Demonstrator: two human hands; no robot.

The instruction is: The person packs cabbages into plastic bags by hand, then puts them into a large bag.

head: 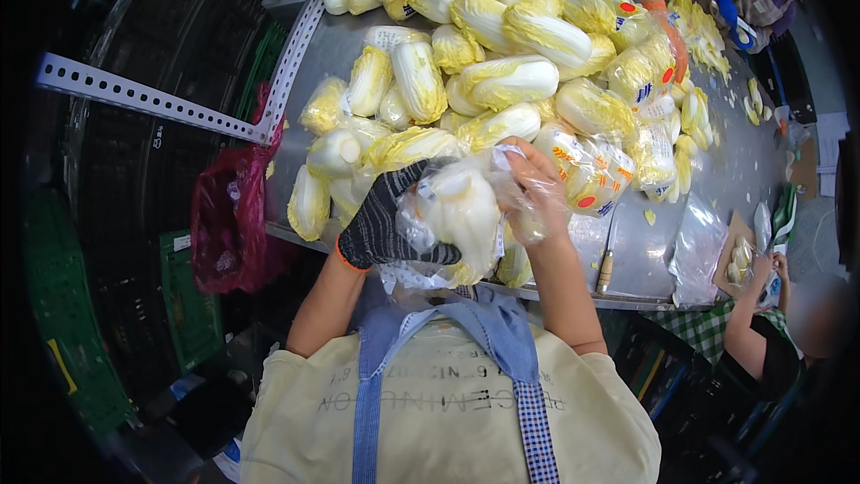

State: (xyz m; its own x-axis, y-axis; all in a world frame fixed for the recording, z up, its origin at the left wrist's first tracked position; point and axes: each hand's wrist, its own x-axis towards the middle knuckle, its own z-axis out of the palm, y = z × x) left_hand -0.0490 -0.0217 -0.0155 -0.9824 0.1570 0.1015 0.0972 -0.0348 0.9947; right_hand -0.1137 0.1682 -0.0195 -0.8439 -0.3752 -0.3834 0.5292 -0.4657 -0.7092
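In a black striped knit glove, my left hand (396,218) grips a napa cabbage (463,205) in a clear plastic bag, close to my chest at the table's front edge. My bare right hand (541,195) pinches the gathered end of that bag, on the cabbage's right side. Beyond my hands lies a heap of napa cabbages (510,81), many unwrapped. Printed plastic bags enclose others, such as the bagged cabbage (581,168) just right of my right hand. A knife with a wooden handle (605,272) rests on the table's front right part.
The metal table (732,154) bears loose leaves and a flat plastic bag (699,249). A perforated metal frame (151,97) and a red plastic bag (225,222) are at the left. An orange-gloved hand (674,47) touches bagged cabbages. Other people work at upper right and lower right.
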